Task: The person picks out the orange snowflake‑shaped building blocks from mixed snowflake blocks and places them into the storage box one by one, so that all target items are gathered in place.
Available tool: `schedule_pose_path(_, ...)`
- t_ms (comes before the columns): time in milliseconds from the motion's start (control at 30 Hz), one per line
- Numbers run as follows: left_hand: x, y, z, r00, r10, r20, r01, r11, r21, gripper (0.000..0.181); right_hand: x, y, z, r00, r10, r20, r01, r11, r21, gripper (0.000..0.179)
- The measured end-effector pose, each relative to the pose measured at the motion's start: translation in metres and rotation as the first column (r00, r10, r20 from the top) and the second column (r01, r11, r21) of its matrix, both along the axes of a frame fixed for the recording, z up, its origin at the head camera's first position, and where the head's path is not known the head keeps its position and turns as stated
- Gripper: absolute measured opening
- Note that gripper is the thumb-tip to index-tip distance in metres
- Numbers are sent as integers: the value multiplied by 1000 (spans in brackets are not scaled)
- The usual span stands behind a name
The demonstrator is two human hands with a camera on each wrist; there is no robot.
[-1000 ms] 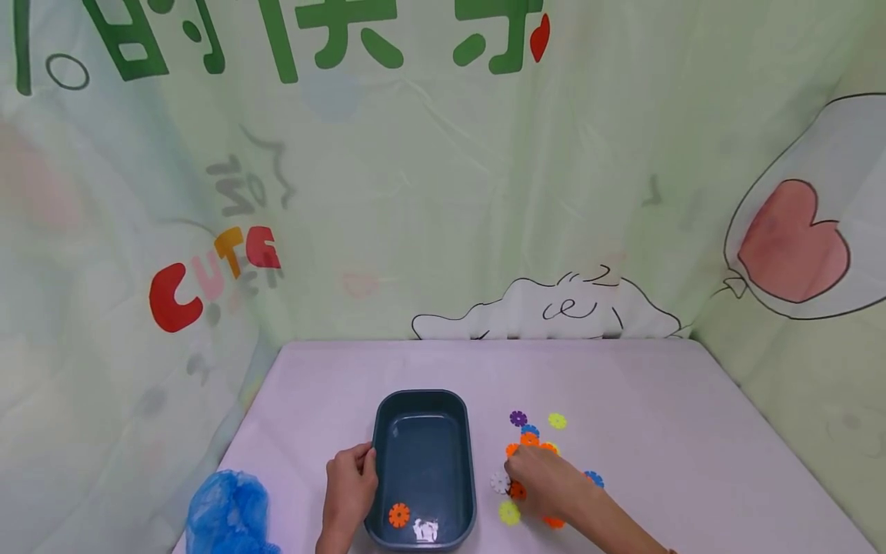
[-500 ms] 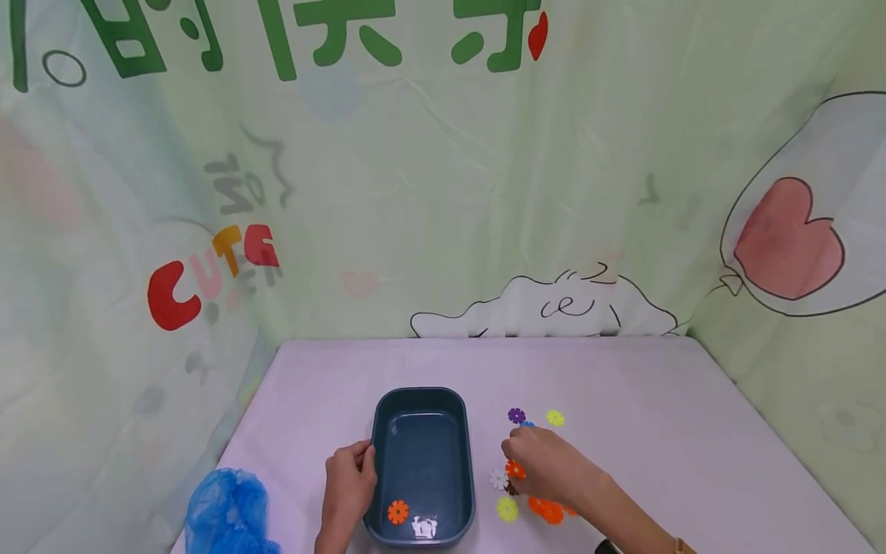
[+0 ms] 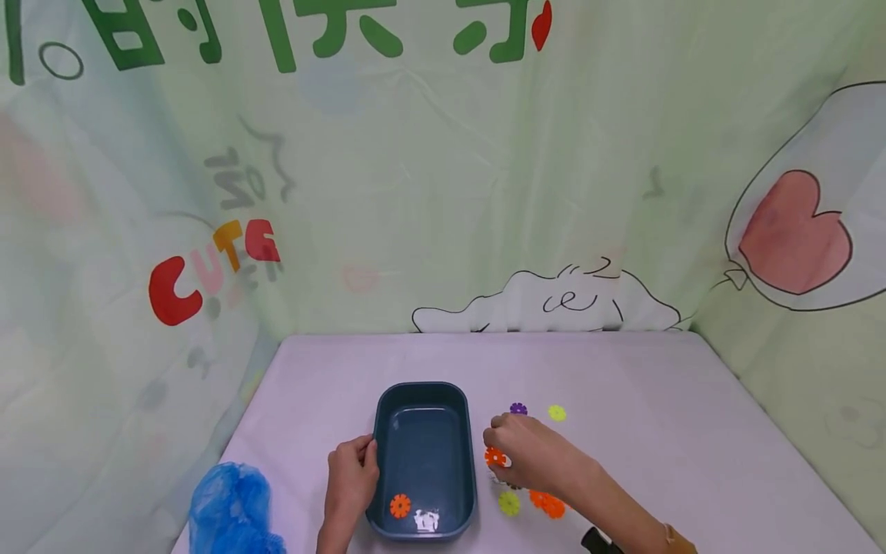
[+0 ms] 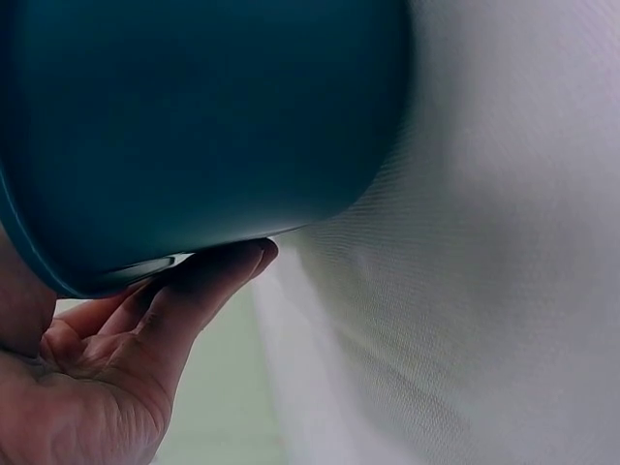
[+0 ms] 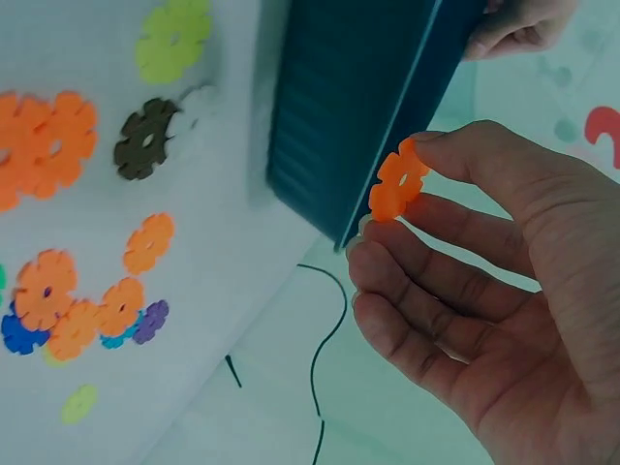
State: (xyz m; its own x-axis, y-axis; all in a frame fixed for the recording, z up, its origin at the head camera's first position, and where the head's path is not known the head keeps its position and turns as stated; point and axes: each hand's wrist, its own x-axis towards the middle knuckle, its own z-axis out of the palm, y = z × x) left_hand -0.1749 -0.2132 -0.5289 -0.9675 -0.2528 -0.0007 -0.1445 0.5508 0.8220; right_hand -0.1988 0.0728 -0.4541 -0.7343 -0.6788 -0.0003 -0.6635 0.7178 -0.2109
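A dark blue rectangular basin (image 3: 424, 431) stands on the table with one orange snowflake disc (image 3: 400, 505) inside it. My left hand (image 3: 351, 478) grips the basin's left rim; in the left wrist view its fingers lie against the outer wall. Between thumb and forefinger, my right hand (image 3: 533, 452) pinches another orange snowflake disc (image 5: 398, 181), just right of the basin and above the table. Loose discs lie around and below that hand: purple (image 3: 518, 408), yellow (image 3: 557, 413), yellow-green (image 3: 508, 504), dark brown (image 5: 145, 139), white (image 5: 199, 105) and several orange ones (image 3: 547, 503).
A crumpled blue plastic bag (image 3: 231, 508) sits at the table's left edge. Printed cloth (image 3: 443, 192) hangs behind and along both sides of the pale table (image 3: 623, 377). Below my right forearm, a black object (image 3: 599, 541) shows in part.
My right hand has risen from the disc pile and moved left toward the basin, pinching an orange disc. My left hand keeps its grip on the rim.
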Motion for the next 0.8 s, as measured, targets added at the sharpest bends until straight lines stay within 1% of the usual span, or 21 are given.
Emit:
schedule_pose_path(133, 1, -1, 1, 1000, 1, 0, -1, 1000, -2, 30, 3, -10, 4, 999, 45, -22, -46, 999, -5, 24)
schedule_pose_path(267, 0, 0, 1, 1000, 9, 5, -9, 1000, -1, 30, 4, -20, 4, 996, 79, -37, -79, 997, 3, 23)
schedule_pose_path(500, 0, 3, 1, 1000, 23, 11, -23, 1000, 3, 30, 7, -34, -1, 996, 82, 19, -82, 996, 18, 19)
schedule_pose_path(633, 0, 4, 1, 1000, 26, -1, -26, 1000, 1, 30, 8, -40, -1, 995, 100, 22, -101, 995, 25, 17)
schedule_pose_path(800, 1, 3, 0, 1000, 24, -21, -24, 1000, 0, 30, 8, -49, 2, 993, 117, 29, -118, 992, 35, 18)
